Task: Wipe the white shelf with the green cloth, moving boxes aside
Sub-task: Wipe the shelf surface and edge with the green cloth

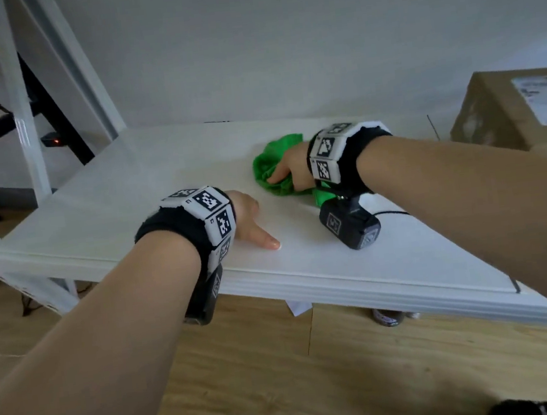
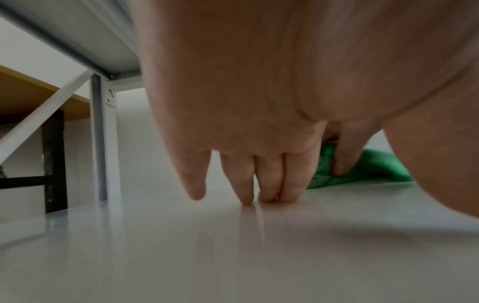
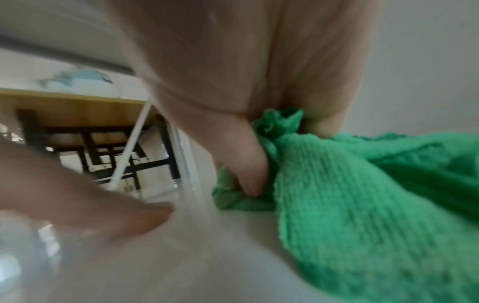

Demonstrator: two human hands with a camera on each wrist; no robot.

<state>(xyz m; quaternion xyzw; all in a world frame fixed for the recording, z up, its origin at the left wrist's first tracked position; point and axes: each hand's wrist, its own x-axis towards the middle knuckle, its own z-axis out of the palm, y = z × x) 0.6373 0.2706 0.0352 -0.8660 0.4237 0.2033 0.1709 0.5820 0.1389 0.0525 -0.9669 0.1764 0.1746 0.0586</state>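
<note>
From the head view, my right hand (image 1: 290,171) grips the bunched green cloth (image 1: 273,170) on the white shelf (image 1: 148,194), fingers curled round the fabric, thumb laid along its near edge. The cloth sits toward the middle of the shelf, nearer the wall than the front edge. My left hand (image 1: 249,218) rests flat on the shelf near the front edge, well apart from the cloth, thumb stretched out and grasping nothing. A brown cardboard box (image 1: 513,108) stands at the right end of the shelf, apart from both hands. Marker-patterned bands wrap both wrists. A wooden floor (image 1: 284,376) lies below.

From the left wrist, my left fingers (image 2: 267,180) point down, straight and close together, tips touching the glossy shelf (image 2: 233,256). They hold nothing. Beyond them the green cloth (image 2: 376,170) lies on the shelf with a finger of my right hand pressed into it. A white upright of the shelf frame (image 2: 106,143) stands at the left.

From the right wrist, the picture is blurred. My right thumb (image 3: 243,164) digs into a fold of the green cloth (image 3: 362,205), which spreads over the shelf toward the camera and fills the right side. My left hand (image 3: 90,194) shows as a smear at the left, on the shelf surface (image 3: 181,256).
</note>
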